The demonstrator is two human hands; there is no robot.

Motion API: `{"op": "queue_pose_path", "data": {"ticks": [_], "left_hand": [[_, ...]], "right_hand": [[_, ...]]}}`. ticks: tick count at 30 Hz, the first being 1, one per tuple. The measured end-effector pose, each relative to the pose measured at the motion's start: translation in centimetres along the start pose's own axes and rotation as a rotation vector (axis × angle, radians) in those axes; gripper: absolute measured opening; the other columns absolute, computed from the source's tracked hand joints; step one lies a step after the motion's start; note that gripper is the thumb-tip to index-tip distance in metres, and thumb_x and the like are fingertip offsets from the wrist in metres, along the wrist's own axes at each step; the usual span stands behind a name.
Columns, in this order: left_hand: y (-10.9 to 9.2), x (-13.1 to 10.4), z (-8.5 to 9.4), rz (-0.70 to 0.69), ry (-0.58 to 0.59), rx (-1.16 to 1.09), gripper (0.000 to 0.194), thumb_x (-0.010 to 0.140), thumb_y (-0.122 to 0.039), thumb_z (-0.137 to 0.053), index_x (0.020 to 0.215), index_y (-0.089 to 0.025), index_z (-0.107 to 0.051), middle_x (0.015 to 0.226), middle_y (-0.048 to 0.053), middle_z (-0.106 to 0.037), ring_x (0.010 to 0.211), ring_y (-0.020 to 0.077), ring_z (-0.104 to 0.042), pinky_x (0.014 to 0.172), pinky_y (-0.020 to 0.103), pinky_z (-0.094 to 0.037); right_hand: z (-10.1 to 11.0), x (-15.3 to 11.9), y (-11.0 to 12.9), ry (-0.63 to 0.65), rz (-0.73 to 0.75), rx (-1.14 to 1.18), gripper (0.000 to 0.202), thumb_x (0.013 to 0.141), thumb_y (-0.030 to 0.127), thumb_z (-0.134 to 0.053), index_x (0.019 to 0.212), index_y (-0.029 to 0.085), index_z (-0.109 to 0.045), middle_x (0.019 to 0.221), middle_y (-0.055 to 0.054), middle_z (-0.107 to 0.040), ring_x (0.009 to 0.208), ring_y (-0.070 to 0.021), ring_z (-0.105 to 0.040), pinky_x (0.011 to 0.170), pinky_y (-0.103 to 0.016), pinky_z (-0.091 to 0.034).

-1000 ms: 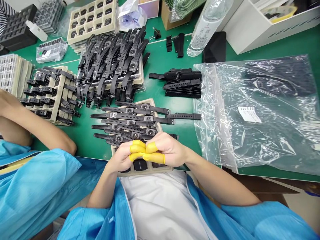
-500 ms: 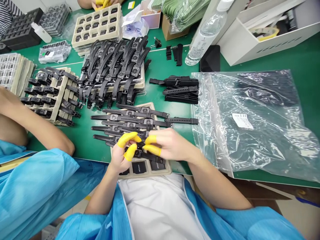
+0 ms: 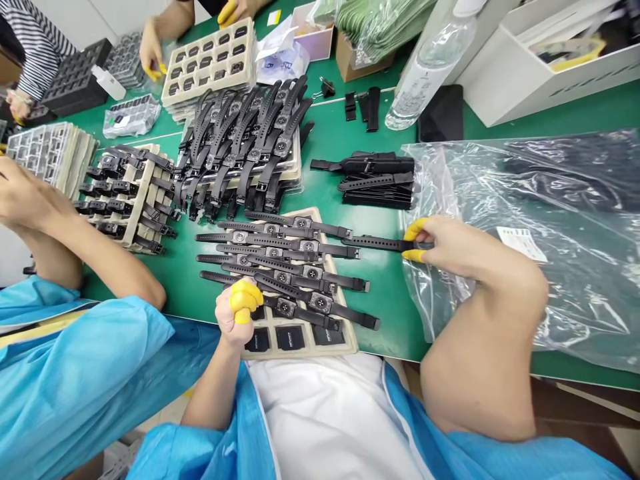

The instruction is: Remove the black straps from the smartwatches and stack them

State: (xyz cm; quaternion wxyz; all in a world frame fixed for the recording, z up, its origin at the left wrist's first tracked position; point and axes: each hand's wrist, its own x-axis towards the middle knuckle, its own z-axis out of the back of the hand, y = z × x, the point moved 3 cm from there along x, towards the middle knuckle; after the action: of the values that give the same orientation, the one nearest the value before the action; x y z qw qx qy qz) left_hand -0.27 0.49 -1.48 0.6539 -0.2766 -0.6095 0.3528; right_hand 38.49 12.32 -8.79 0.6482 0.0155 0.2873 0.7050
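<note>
My right hand point(image 3: 433, 243), with yellow finger cots, pinches the right end of a black watch strap point(image 3: 375, 243) beside the plastic bag. My left hand point(image 3: 239, 312) is closed in a fist at the left side of the tray, close to the strap of the lowest watch point(image 3: 286, 307); what it holds, if anything, is hidden. Several black watches with straps lie slanted across the beige tray point(image 3: 306, 337), backs up. Black square pieces sit in the tray's front compartments, one partly behind my left hand.
A large clear bag point(image 3: 500, 293) spreads over the right side. Black straps point(image 3: 377, 183) are piled behind the tray. Stacked watches point(image 3: 245, 140) stand further back, with a bottle point(image 3: 430, 73) and a white box point(image 3: 530, 80). A co-worker's arm point(image 3: 100, 240) rests at left.
My right hand has moved right, from over the watches to the strap beside the bag. My left hand has closed into a fist. A co-worker's hand now shows beside the far tray.
</note>
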Motion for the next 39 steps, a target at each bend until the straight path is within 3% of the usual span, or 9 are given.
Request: {"op": "queue_pose_path", "data": {"ticks": [5,11,15,20,24,29,31,35,39], "left_hand": [[-0.9,-0.1,1.7,0.050,0.194,0.127,0.027,0.095,-0.011,-0.050,0.070,-0.020,-0.057,0.066,0.001,-0.055,0.066,0.0155,-0.054,0.059,0.029,-0.044],[-2.4,-3.1,5.0,0.299,0.624,0.874,0.036,0.092,-0.005,-0.049,0.120,-0.019,-0.066,0.111,0.011,-0.070,0.108,0.0258,-0.062,0.092,0.040,-0.057],[-3.5,-5.3,4.5,0.228,0.816,1.254,0.035,0.087,-0.002,-0.054,0.115,-0.015,-0.069,0.115,0.016,-0.069,0.114,0.0333,-0.059,0.090,0.046,-0.056],[-3.6,-5.1,2.7,0.145,0.930,1.465,0.018,0.084,-0.004,-0.058,0.088,-0.015,-0.072,0.096,0.016,-0.070,0.098,0.0349,-0.061,0.073,0.044,-0.052],[-2.6,-4.0,3.0,0.140,0.969,1.468,0.015,0.083,-0.007,-0.057,0.081,-0.017,-0.069,0.081,0.013,-0.066,0.089,0.0341,-0.061,0.070,0.044,-0.051],[-3.1,-1.3,4.8,0.151,0.860,1.074,0.021,0.092,-0.008,-0.053,0.099,-0.019,-0.069,0.095,0.009,-0.072,0.093,0.0271,-0.065,0.078,0.038,-0.056],[-3.8,0.8,4.9,0.191,0.660,0.901,0.025,0.097,-0.015,-0.055,0.119,-0.021,-0.066,0.110,0.008,-0.073,0.100,0.0234,-0.068,0.086,0.035,-0.057],[-3.1,5.7,1.8,0.310,0.309,0.649,0.028,0.100,-0.026,-0.061,0.128,-0.023,-0.060,0.115,0.008,-0.074,0.100,0.0203,-0.073,0.090,0.033,-0.058],[2.2,9.7,-4.6,0.376,0.419,0.293,0.027,0.104,-0.027,-0.052,0.130,-0.020,-0.051,0.109,0.009,-0.073,0.077,0.0142,-0.071,0.073,0.029,-0.059]], "right_hand": [[0.6,-0.2,1.7,0.059,0.046,0.018,0.017,0.076,0.031,-0.068,0.088,0.021,-0.061,0.096,-0.009,-0.060,0.087,-0.0256,-0.060,0.076,-0.037,-0.048],[1.0,-0.5,3.2,0.013,0.009,0.071,0.021,0.080,0.026,-0.069,0.092,0.022,-0.053,0.093,-0.007,-0.061,0.080,-0.0228,-0.059,0.072,-0.036,-0.045],[1.1,-0.4,4.3,0.014,-0.038,0.175,0.022,0.084,0.026,-0.069,0.100,0.022,-0.054,0.084,-0.006,-0.065,0.071,-0.0219,-0.060,0.066,-0.036,-0.045],[1.5,-0.4,4.7,-0.186,0.046,0.332,0.019,0.088,0.033,-0.067,0.101,0.020,-0.064,0.083,-0.006,-0.069,0.072,-0.0223,-0.063,0.067,-0.036,-0.048],[2.9,-1.0,5.2,-0.518,0.152,0.474,0.016,0.090,0.036,-0.068,0.098,0.023,-0.068,0.088,-0.005,-0.068,0.079,-0.0233,-0.065,0.070,-0.038,-0.052],[4.2,-2.0,7.3,-0.928,0.349,0.870,0.018,0.094,0.045,-0.068,0.097,0.027,-0.063,0.101,-0.005,-0.069,0.097,-0.0242,-0.069,0.079,-0.039,-0.058],[3.6,-1.9,8.8,-0.874,0.378,1.102,0.025,0.099,0.054,-0.061,0.100,0.029,-0.059,0.088,-0.002,-0.068,0.080,-0.0209,-0.070,0.069,-0.036,-0.057],[0.8,-2.0,13.1,-0.431,0.408,1.419,0.031,0.098,0.059,-0.061,0.102,0.029,-0.057,0.062,0.007,-0.057,0.043,-0.0116,-0.046,0.043,-0.025,-0.038],[-1.7,-2.6,16.3,0.027,0.393,1.557,0.035,0.092,0.055,-0.070,0.098,0.022,-0.060,0.063,0.005,-0.059,0.045,-0.0101,-0.045,0.043,-0.024,-0.035]]}}
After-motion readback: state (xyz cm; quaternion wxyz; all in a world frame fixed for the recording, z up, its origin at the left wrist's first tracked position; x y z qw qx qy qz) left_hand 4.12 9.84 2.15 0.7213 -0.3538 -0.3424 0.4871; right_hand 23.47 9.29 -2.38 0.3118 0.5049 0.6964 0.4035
